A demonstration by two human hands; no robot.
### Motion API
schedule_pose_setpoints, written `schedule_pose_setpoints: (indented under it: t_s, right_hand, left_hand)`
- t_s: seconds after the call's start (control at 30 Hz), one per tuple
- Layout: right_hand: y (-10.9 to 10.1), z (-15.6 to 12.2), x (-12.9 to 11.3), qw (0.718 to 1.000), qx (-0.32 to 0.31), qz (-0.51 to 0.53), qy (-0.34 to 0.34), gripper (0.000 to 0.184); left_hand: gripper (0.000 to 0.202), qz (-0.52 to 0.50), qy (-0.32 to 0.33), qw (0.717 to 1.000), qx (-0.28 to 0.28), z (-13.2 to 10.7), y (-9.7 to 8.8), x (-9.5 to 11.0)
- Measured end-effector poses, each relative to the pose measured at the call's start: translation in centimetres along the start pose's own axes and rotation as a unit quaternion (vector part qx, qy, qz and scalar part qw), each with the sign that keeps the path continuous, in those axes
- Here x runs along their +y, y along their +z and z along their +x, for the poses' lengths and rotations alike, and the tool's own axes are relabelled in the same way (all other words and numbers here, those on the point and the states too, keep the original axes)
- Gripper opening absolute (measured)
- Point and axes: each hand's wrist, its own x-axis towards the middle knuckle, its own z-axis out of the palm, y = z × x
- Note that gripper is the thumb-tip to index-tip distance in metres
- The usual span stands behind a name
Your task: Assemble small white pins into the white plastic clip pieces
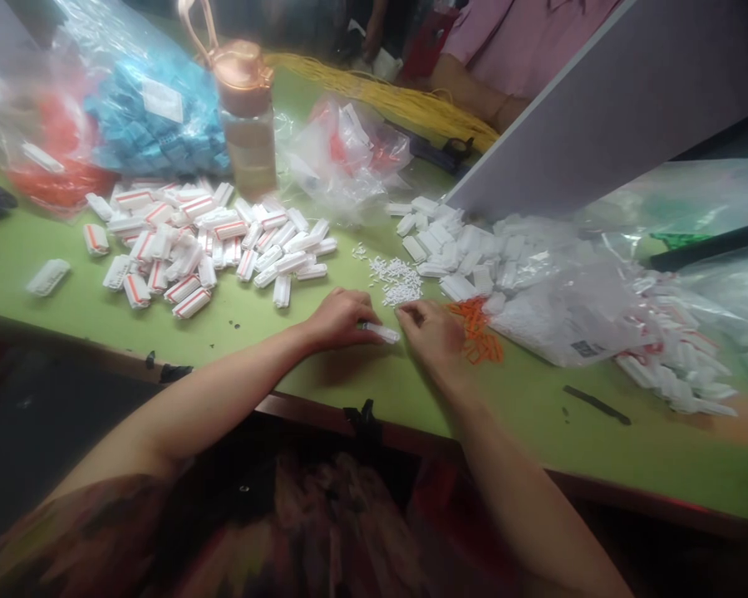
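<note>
My left hand [342, 319] is closed around a small white plastic housing [381, 333], whose free end points right, low over the green table. Close beside it, my right hand [435, 334] has its thumb and fingertips pinched together at the near edge of a heap of tiny white pins [400, 281]. Whatever is between those fingertips is too small to make out. Thin orange strips [483, 336] lie against the right side of my right hand.
White blocks with orange stripes [162, 241] are piled at left, below a bottle [246, 116] and a bag of blue parts [155, 108]. More white blocks [449, 241] and plastic bags [573, 316] lie right, near a grey panel [554, 108]. Another person [511, 50] is across the table.
</note>
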Motion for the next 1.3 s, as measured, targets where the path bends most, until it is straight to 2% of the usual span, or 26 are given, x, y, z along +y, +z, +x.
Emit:
schedule_pose_setpoints:
  t_s: [0.17, 0.27, 0.37, 0.5, 0.7, 0.83, 0.93, 1.1, 1.2, 1.3]
  right_hand:
    - [-0.3, -0.1, 0.3, 0.998, -0.016, 0.044, -0.040, 0.020]
    - [-1.5, -0.6, 0.5, 0.990, -0.047, 0.063, -0.115, 0.019]
    - [-2.5, -1.1, 0.3, 0.974, -0.056, 0.005, -0.219, 0.016]
    - [-3.0, -1.5, -0.6, 0.944, -0.014, -0.087, -0.319, 0.014]
    - [-3.1, -1.6, -1.9, 0.892, 0.053, -0.205, -0.398, 0.018]
    - [-3.2, -1.5, -2.5, 0.861, 0.062, -0.266, -0.429, 0.024]
    - [-3.1, -1.5, -2.5, 0.871, 0.029, -0.254, -0.420, 0.025]
    - [-2.9, -1.4, -1.7, 0.922, -0.038, -0.176, -0.342, 0.024]
    - [-2.9, -1.7, -1.3, 0.938, -0.040, -0.147, -0.310, 0.023]
    - [-2.8, -2.6, -1.4, 0.940, -0.022, -0.143, -0.310, 0.024]
  left_hand:
    - [0.035, -0.002, 0.009, 1.000, -0.001, 0.0, 0.1, -0.2]
    - [0.036, -0.007, 0.012, 1.000, 0.004, 0.0, 0.1, -0.3]
    - [0.033, -0.012, 0.008, 1.000, 0.009, -0.1, 0.2, -0.2]
    - [0.031, -0.016, 0.007, 1.000, 0.012, -0.1, 0.3, -0.2]
    - [0.032, -0.015, 0.006, 1.000, 0.008, -0.1, 0.1, -0.1]
    - [0.033, -0.012, 0.006, 1.000, 0.014, 0.0, 0.2, -0.1]
    - [0.033, -0.012, 0.005, 1.000, 0.017, -0.1, 0.3, -0.1]
    - [0.030, -0.015, 0.004, 1.000, 0.012, -0.1, 0.2, -0.1]
    - [0.031, -0.018, 0.002, 1.000, 0.010, 0.0, 0.2, -0.1]
    - [0.028, -0.012, -0.004, 1.000, 0.007, 0.0, 0.2, 0.0]
